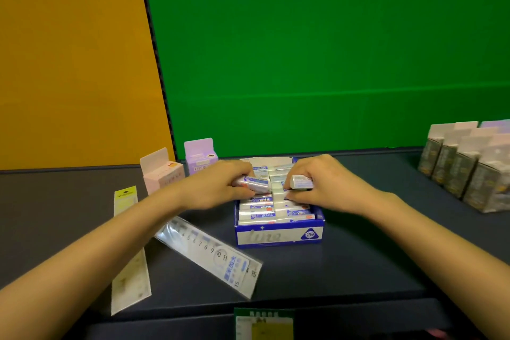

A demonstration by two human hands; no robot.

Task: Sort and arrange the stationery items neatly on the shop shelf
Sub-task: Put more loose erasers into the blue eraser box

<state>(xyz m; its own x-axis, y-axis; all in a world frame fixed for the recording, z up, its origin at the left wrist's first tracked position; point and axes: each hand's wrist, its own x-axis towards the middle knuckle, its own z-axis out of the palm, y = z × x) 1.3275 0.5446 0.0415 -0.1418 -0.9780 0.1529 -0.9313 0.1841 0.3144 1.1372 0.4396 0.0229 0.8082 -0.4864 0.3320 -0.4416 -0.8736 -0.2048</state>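
A blue and white eraser box (278, 234) marked 2B stands open on the dark shelf (345, 257), filled with rows of wrapped erasers. My left hand (218, 188) hovers over the box's left half and grips one wrapped eraser (255, 183). Over the right half, my right hand (320, 182) pinches a second eraser (300, 181). Both erasers are lifted just above the rows. A clear packaged ruler (212, 254) lies slanted to the left of the box. A yellow packaged ruler (129, 254) lies further left, partly under my left forearm.
A pink carton (161, 174) and a lilac carton (200, 157) stand behind my left hand. Several wrapped boxes (466, 168) are lined up at the right. A green card (265, 324) sits on the shelf's front edge. Green and orange panels form the back wall.
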